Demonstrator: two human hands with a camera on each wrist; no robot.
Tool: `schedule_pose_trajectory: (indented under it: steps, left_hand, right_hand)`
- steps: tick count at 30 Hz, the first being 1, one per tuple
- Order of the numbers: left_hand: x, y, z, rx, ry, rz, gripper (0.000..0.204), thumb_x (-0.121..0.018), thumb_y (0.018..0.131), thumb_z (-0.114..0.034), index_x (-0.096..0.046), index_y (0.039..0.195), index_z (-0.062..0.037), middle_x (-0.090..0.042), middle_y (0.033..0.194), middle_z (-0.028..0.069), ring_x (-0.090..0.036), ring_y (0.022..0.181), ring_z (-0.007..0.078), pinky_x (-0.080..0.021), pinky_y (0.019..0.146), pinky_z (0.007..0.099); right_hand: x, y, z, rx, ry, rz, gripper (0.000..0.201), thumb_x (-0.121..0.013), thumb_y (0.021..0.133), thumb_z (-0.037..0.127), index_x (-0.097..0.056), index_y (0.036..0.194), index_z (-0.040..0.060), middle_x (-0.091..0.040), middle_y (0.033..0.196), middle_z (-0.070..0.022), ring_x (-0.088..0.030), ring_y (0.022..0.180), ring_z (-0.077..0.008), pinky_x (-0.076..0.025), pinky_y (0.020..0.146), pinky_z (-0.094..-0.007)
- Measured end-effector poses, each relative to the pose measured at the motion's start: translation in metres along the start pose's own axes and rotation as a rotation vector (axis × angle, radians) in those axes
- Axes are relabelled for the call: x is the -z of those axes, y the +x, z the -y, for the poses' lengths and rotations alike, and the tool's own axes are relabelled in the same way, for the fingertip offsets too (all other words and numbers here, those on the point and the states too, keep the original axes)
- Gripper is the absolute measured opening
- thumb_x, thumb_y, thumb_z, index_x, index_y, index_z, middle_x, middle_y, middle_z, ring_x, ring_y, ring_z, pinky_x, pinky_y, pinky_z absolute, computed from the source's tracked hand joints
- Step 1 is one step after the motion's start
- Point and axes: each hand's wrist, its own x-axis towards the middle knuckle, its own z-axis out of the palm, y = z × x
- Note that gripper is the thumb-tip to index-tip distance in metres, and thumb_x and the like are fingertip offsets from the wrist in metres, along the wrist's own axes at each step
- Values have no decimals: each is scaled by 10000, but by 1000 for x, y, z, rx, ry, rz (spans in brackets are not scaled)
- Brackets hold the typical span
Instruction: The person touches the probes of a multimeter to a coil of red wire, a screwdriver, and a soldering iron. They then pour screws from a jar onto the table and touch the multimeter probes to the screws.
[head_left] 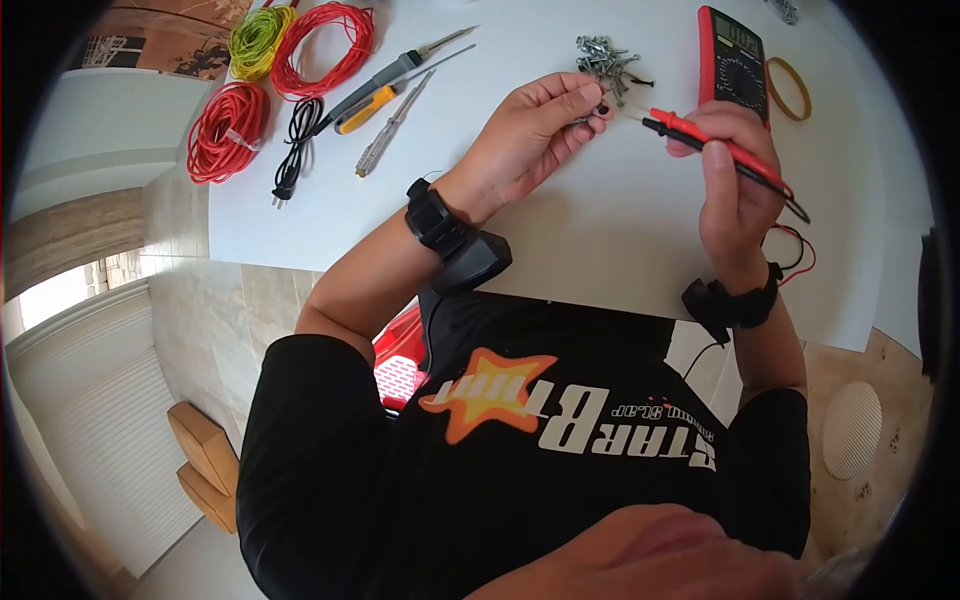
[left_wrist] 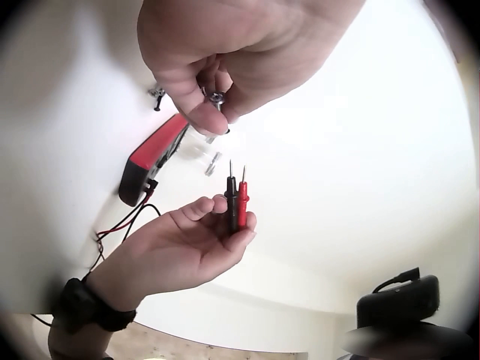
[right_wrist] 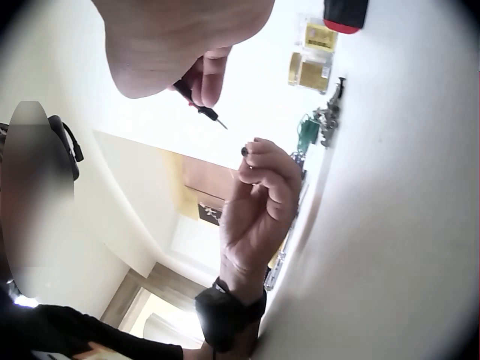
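Observation:
My left hand (head_left: 545,135) pinches a small part between thumb and fingers; a black round end (right_wrist: 244,151) shows in the right wrist view and a shiny metal bit (left_wrist: 216,97) in the left wrist view. The fingers hide most of it, and I cannot tell its kind. In my right hand (head_left: 740,180) are two multimeter probes, one red (head_left: 690,128) and one black (left_wrist: 231,196), gripped side by side. Their bare metal tips point toward the left hand, a short gap away from the small part. The red-and-black multimeter (head_left: 738,70) lies behind the right hand.
A pile of screws (head_left: 600,58) lies just beyond the left hand. To the left are a soldering iron (head_left: 385,80), a yellow-handled screwdriver (head_left: 368,108), a clear-handled screwdriver (head_left: 374,152), and red wire coils (head_left: 228,135). A tan ring (head_left: 800,98) sits beside the multimeter.

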Motion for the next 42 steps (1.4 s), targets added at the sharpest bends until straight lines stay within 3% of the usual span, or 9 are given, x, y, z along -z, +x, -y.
schedule_pose_trajectory:
  steps: [9, 31, 37, 39, 40, 42]
  left_hand:
    - [-3, -2, 4, 39, -15, 1, 184, -618, 953, -195, -609, 1033, -30, -637, 888, 26, -602, 764, 61, -494, 655, 160]
    - [-2, -2, 4, 10, 115, -24, 171, -619, 952, -183, -596, 1055, -49, -631, 905, 4, -590, 792, 54, -472, 678, 156]
    - [0, -3, 7, -25, 104, -6, 234, -515, 992, -148, -560, 1167, 0, -608, 1027, 42, -594, 914, 98, -489, 807, 210]
    - [-3, -4, 6, -14, 57, -13, 316, -429, 963, -41, -514, 1252, 53, -579, 1128, 91, -588, 1035, 158, -486, 953, 269]
    - [-5, -5, 5, -15, 55, -15, 316, -429, 963, -41, -514, 1252, 53, -579, 1128, 91, -588, 1035, 158, -486, 953, 269]
    - [-8, -6, 3, -29, -7, 19, 436, -367, 892, 45, -458, 1316, 84, -526, 1261, 139, -549, 1160, 209, -436, 1069, 320]
  right_hand:
    - [-8, -4, 1, 111, -266, 139, 183, -604, 846, -38, -607, 1026, -7, -630, 1001, -152, -626, 863, -234, -519, 741, -315]
    - [-10, -3, 1, 60, -234, 128, 187, -618, 856, -38, -614, 1037, 6, -633, 975, -135, -619, 830, -228, -504, 740, -304]
    - [-10, -5, -3, -7, -122, 55, 146, -572, 901, -30, -594, 1046, -27, -621, 982, -121, -610, 820, -173, -505, 739, -272]
    - [-11, -5, -2, -31, -83, 60, 134, -551, 927, -16, -586, 1054, -38, -604, 1010, -121, -612, 846, -153, -513, 744, -259]
    - [-11, -5, -2, -59, -65, 66, 141, -546, 933, -12, -581, 1066, -41, -595, 1029, -123, -616, 857, -150, -518, 755, -257]
    - [-12, -6, -3, -90, -49, 73, 148, -541, 939, -7, -577, 1078, -44, -587, 1048, -125, -620, 867, -147, -523, 765, -254]
